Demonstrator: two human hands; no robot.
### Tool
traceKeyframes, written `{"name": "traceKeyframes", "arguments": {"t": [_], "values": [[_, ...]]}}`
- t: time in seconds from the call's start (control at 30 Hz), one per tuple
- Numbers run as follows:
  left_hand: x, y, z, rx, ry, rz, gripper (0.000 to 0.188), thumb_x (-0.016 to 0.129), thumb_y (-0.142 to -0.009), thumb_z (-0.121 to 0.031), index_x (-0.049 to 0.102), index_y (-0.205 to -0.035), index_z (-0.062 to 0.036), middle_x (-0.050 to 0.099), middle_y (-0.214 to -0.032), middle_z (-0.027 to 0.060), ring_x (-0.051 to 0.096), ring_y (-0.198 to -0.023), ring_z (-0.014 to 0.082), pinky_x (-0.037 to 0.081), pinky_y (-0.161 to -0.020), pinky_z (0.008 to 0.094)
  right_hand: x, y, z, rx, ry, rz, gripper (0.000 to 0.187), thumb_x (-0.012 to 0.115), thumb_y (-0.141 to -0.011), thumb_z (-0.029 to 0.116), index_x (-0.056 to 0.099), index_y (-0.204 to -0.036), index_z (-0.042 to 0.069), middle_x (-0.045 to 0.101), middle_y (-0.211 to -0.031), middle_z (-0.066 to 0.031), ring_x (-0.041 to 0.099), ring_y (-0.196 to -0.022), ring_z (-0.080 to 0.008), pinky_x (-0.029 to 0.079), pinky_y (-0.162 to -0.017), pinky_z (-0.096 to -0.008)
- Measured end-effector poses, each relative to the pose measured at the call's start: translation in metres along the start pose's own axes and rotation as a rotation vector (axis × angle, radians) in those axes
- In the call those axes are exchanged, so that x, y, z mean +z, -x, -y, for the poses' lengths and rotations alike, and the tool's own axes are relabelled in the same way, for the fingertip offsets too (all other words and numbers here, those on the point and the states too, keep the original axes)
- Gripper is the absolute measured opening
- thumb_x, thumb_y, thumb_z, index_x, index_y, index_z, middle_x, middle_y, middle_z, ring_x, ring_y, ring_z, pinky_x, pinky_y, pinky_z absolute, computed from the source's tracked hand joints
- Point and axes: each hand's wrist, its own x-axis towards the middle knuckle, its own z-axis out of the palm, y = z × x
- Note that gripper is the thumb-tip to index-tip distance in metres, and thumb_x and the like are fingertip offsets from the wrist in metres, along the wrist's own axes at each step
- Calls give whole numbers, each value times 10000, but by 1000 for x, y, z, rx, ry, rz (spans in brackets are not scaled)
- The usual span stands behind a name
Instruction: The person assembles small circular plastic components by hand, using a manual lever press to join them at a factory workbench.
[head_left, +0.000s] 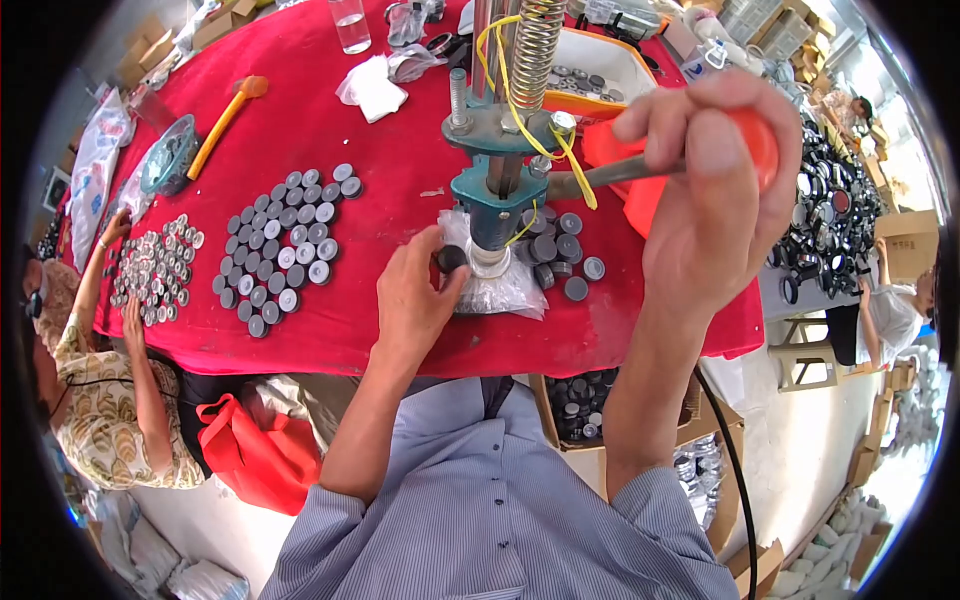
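My right hand (715, 170) is wrapped round the red knob (757, 145) at the end of a lever (620, 172). That lever joins a green hand press (500, 190) with a spring (538, 60) and yellow cord on its upper part. Between the thumb and fingers of my left hand (415, 290) is a black round cap (452, 259), just left of the press's lower end. A pale ring (489, 262) sits under the ram, over a clear plastic bag (515, 290). Right of the ram lie several loose grey caps (568, 245).
Many grey caps (278, 240) spread over the red tablecloth (370, 200) at left, beside small metallic pieces (155, 270) that another person (110, 400) handles. A yellow-handled hammer (225, 125) lies farther back. Behind the press stands a white tray (625, 65). A box of parts (580, 405) sits below the edge.
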Motion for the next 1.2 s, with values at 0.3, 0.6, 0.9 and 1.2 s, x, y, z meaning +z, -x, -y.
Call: {"name": "traceKeyframes", "arguments": {"t": [0.3, 0.6, 0.9, 1.2], "values": [[18, -5, -5, -22, 269, -8, 663, 899, -729, -119, 589, -1309, -37, 729, -1077, 123, 693, -1008, 298, 567, -854, 407, 1, -16, -4, -32, -45, 71, 291, 565, -995, 117, 554, -1203, -85, 535, -748, -83, 546, -729, -183, 542, -804, -422], [30, -4, -14, -23, 201, 4, 673, 908, -722, -149, 602, -1309, -33, 688, -1187, 138, 638, -1057, 318, 539, -886, 420, -9, 19, 0, -61, -66, 53, 323, 631, -989, 240, 533, -1217, 32, 531, -761, -68, 580, -738, -221, 520, -854, -458], [-39, 25, 62, -23, -356, -255, 379, 733, -865, -42, 658, -1236, -38, 585, -1300, 174, 526, -1212, 378, 441, -1026, 465, -49, 159, -4, -193, 19, 119, 284, 751, -871, 294, 526, -984, 163, 662, -927, -107, 687, -954, -354, 361, -1009, -580], [-54, 48, 98, -146, -379, -190, 404, 695, -883, 5, 641, -1283, -14, 559, -1326, 183, 545, -1222, 368, 459, -1043, 434, -51, 160, 1, -138, 170, 141, 355, 683, -969, 462, 465, -1133, 236, 646, -934, -78, 634, -1011, -317, 397, -1067, -573]]}}
